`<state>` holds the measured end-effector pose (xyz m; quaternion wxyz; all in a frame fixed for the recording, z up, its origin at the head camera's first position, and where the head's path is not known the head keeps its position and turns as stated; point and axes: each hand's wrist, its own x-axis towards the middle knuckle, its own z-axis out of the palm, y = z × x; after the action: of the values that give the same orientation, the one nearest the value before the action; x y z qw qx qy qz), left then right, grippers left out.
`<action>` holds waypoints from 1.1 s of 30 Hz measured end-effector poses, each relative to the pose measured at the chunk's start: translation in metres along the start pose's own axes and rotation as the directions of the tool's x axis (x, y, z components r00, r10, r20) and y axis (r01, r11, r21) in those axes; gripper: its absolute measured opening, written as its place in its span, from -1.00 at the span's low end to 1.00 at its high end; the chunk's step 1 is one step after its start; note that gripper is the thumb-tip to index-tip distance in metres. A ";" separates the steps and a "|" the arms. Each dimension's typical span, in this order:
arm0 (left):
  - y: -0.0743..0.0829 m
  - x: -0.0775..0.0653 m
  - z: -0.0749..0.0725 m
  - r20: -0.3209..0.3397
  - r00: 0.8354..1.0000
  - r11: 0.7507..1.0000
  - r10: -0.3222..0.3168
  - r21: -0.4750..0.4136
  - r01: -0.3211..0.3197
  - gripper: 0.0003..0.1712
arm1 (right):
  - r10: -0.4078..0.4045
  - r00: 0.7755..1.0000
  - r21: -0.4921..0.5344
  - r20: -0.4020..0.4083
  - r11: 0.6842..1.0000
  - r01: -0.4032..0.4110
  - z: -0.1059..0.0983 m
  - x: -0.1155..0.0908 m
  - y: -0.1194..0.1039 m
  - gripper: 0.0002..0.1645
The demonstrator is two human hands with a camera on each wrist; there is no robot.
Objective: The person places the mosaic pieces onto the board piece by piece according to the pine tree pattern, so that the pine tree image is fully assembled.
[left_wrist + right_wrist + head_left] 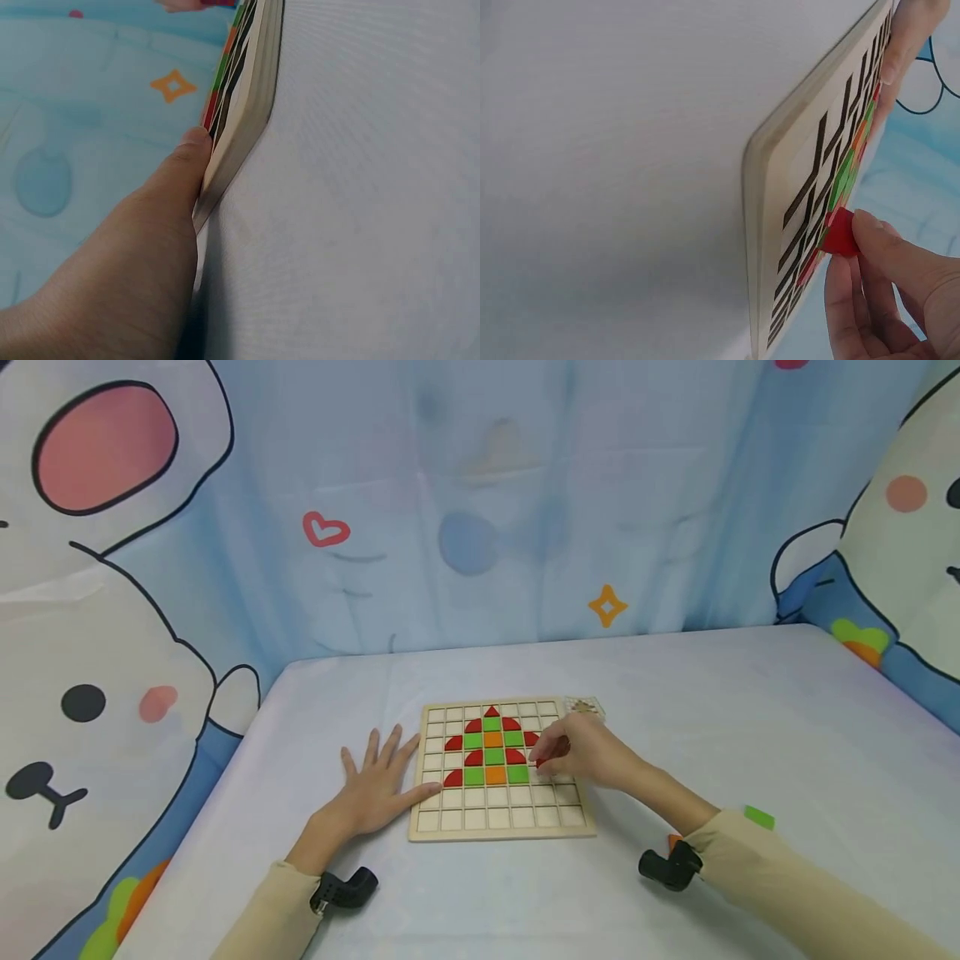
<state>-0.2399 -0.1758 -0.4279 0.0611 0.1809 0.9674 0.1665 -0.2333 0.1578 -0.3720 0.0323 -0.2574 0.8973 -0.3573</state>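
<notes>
A wooden grid board lies on the white table, with red quarter-round, green and orange tiles set in a tree-like pattern in its cells. My left hand rests at the board's left edge with fingers spread and straight, the thumb on the lower left rim. In the left wrist view the thumb presses at the board's edge. My right hand is over the right side of the board. Between thumb and fingers it pinches a red tile, held close over the cells beside the lower right of the pattern.
A small patterned card lies at the board's upper right corner, partly behind the right hand. Near the right sleeve are a green tile and an orange tile, partly hidden. A printed cloth hangs behind the table.
</notes>
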 end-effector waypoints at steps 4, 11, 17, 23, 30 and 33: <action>0.003 0.001 0.000 -0.001 1.000 1.000 0.004 -0.002 -0.004 0.08 | 0.016 1.000 -0.007 0.004 1.000 -0.016 0.002 0.001 0.000 -0.92; 0.006 0.004 0.000 -0.003 1.000 1.000 0.004 0.011 -0.004 0.08 | -0.021 0.999 -0.072 0.043 0.997 0.024 -0.001 0.000 -0.002 -0.90; 0.008 0.005 -0.002 -0.004 1.000 1.000 0.008 0.017 -0.007 0.08 | -0.009 0.998 -0.132 0.057 0.991 0.016 0.000 -0.002 -0.008 -0.84; 0.007 0.006 -0.001 -0.011 1.000 1.000 0.013 0.023 -0.013 0.08 | 0.000 0.999 -0.202 0.044 0.979 0.009 0.006 -0.002 -0.012 -0.80; 0.004 0.003 -0.001 -0.005 1.000 1.000 0.008 0.016 -0.008 0.09 | 0.019 0.999 -0.248 0.031 0.969 -0.011 0.015 0.001 -0.017 -0.81; 0.003 0.001 -0.001 -0.004 1.000 1.000 0.003 0.009 -0.003 0.09 | 0.034 0.999 -0.270 0.020 0.962 -0.027 0.018 0.002 -0.019 -0.81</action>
<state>-0.2398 -0.1732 -0.4261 0.0583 0.1823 0.9680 0.1625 -0.2224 0.1341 -0.3728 0.0135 -0.2499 0.9410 -0.2279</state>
